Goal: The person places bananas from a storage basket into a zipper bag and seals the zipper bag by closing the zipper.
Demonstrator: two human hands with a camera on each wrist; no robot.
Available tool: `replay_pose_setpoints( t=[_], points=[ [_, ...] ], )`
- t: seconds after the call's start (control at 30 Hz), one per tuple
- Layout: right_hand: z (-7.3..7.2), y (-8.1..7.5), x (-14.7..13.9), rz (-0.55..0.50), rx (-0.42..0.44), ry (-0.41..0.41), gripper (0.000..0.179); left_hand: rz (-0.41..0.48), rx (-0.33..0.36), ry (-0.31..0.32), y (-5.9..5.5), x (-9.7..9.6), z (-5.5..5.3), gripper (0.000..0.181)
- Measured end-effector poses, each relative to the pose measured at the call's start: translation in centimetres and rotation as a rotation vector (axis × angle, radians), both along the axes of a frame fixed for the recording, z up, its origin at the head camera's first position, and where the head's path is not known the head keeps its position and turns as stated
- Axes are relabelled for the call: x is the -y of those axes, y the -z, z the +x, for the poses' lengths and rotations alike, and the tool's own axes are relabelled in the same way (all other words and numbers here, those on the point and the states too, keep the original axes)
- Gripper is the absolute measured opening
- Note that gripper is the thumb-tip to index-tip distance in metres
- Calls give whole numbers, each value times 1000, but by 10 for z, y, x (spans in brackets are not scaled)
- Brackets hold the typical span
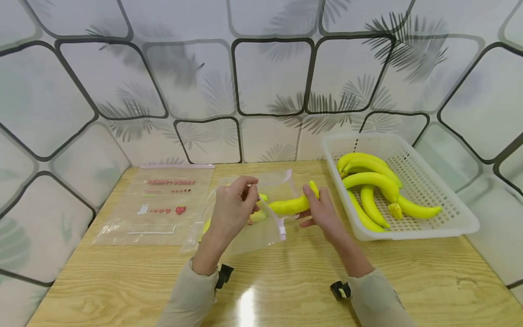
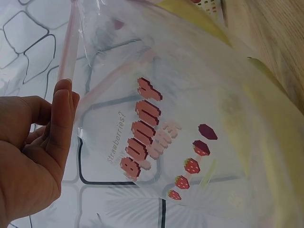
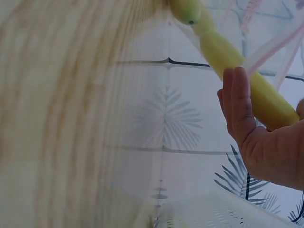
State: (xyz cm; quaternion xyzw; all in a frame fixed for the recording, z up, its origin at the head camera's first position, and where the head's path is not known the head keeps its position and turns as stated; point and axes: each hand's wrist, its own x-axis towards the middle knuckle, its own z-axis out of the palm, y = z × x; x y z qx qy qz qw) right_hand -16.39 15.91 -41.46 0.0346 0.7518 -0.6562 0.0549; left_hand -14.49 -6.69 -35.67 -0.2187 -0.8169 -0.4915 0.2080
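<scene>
A clear zip bag [image 1: 261, 238] with pink print, "BUNNY" and strawberries, lies mid-table with its mouth held apart. My left hand [image 1: 233, 209] pinches the pink zip edge [image 2: 69, 52] between thumb and fingers, lifting it. In my right hand [image 1: 323, 211] a yellow banana [image 1: 286, 206] is gripped near its stem end, with its far end inside the bag's mouth. Another banana [image 3: 185, 10] shows through the film, partly hidden by my left hand in the head view. The right wrist view shows my right fingers [image 3: 241, 102] alongside the held banana.
A white perforated basket [image 1: 416, 236] with several bananas [image 1: 372, 181] stands at the right. A second flat zip bag [image 1: 159, 195] lies at the left of the wooden table [image 1: 286, 290]. A patterned curtain [image 1: 269, 77] closes off the back and sides.
</scene>
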Motion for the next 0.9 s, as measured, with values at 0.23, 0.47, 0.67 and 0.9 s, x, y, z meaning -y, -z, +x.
replay_pose_setpoints(
  t=[0.23,0.47,0.67,0.9],
  points=[
    [-1,0,-8,-78,27,-32,36,4,-6,9,0,0,0,17],
    [-2,0,-6,-92,62,-16,43,8,5,16,0,0,1,18],
    [-2,1,-7,-96,46,-50,56,20,25,21,-1,0,2,18],
    [-2,5,-10,-169,35,-98,43,14,10,13,-2,1,2,18]
  ],
)
